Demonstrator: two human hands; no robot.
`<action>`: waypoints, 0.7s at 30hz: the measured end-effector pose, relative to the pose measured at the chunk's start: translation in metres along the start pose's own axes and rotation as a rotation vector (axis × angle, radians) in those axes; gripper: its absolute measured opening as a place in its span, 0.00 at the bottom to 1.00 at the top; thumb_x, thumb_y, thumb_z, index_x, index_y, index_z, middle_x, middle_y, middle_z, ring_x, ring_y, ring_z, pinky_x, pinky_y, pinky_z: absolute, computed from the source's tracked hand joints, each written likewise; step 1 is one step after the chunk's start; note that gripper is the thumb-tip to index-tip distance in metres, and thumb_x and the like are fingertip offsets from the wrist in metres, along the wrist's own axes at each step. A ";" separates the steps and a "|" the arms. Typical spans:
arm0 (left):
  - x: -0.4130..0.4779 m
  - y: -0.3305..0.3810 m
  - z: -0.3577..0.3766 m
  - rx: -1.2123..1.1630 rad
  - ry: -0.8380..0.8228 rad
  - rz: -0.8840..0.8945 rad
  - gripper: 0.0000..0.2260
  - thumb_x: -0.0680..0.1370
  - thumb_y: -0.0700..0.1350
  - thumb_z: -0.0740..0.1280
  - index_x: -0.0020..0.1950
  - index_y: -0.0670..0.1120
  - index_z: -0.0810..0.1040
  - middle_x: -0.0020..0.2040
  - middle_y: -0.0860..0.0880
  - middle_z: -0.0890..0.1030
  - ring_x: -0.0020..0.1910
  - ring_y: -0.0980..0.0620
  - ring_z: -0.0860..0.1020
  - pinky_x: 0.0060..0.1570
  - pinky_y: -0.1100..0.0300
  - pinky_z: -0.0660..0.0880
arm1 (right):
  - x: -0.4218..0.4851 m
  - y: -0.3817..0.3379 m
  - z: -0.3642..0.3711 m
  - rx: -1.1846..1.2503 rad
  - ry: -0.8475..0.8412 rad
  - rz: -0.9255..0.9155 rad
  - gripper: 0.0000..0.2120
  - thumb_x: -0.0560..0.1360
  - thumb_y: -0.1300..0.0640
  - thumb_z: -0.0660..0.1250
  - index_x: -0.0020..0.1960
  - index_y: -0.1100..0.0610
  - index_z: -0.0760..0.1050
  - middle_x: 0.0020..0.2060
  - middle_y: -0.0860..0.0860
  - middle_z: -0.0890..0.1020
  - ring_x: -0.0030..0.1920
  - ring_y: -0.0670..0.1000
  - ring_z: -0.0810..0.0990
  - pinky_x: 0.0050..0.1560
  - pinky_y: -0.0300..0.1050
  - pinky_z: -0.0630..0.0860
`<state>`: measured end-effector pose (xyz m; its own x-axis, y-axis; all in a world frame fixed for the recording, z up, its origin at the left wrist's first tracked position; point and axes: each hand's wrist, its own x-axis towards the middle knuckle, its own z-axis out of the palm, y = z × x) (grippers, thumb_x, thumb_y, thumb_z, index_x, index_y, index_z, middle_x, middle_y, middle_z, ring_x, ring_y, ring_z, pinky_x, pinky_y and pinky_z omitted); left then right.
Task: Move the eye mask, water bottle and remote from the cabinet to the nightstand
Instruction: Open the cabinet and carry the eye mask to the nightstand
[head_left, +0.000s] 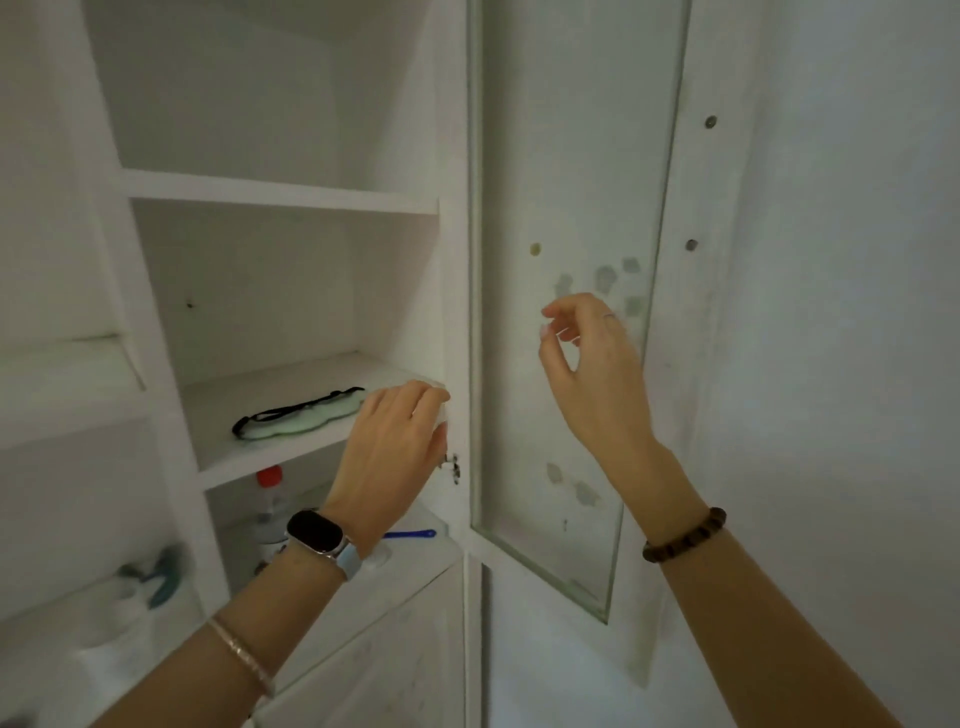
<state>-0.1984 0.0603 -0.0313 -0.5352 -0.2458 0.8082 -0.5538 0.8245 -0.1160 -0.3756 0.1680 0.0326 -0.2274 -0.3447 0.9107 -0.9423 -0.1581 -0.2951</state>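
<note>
My left hand (395, 441) curls loosely on the shelf edge, holding nothing; the eye mask (298, 413) lies just left, long axis along the shelf. Right hand (587, 358) hangs loosely pinched, farther off

This looks like a room in a home, likely a bedroom or bathroom corner. A built-in white painted cabinet (280, 197) with plain shelves stands against white plastered walls, its glass-panelled white door (566, 291) swung open. Household things sit inside: a pale green eye mask with a black strap (298, 415) and a clear red-capped water bottle (270, 499).
</note>
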 end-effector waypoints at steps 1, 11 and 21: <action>-0.009 -0.011 -0.003 0.023 -0.018 -0.031 0.10 0.77 0.41 0.60 0.57 0.43 0.74 0.51 0.46 0.77 0.49 0.46 0.75 0.52 0.53 0.71 | -0.004 -0.002 0.013 0.018 -0.033 -0.005 0.07 0.78 0.56 0.61 0.55 0.54 0.72 0.46 0.48 0.77 0.47 0.47 0.75 0.49 0.43 0.74; -0.080 -0.090 -0.029 0.209 -0.100 -0.291 0.07 0.75 0.40 0.66 0.52 0.43 0.76 0.45 0.46 0.78 0.44 0.44 0.76 0.46 0.52 0.71 | -0.034 -0.019 0.124 0.177 -0.290 -0.006 0.07 0.79 0.53 0.61 0.56 0.52 0.71 0.44 0.47 0.78 0.47 0.46 0.76 0.44 0.43 0.75; -0.090 -0.117 -0.033 0.230 -0.157 -0.409 0.07 0.76 0.39 0.66 0.53 0.42 0.76 0.47 0.45 0.78 0.44 0.46 0.76 0.46 0.54 0.73 | -0.038 -0.013 0.197 0.296 -0.519 0.012 0.07 0.78 0.56 0.63 0.56 0.53 0.71 0.45 0.48 0.78 0.45 0.47 0.77 0.40 0.38 0.72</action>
<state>-0.0645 0.0026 -0.0716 -0.3240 -0.6142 0.7196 -0.8558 0.5145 0.0539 -0.3064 0.0008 -0.0554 -0.0174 -0.7435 0.6686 -0.8148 -0.3770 -0.4404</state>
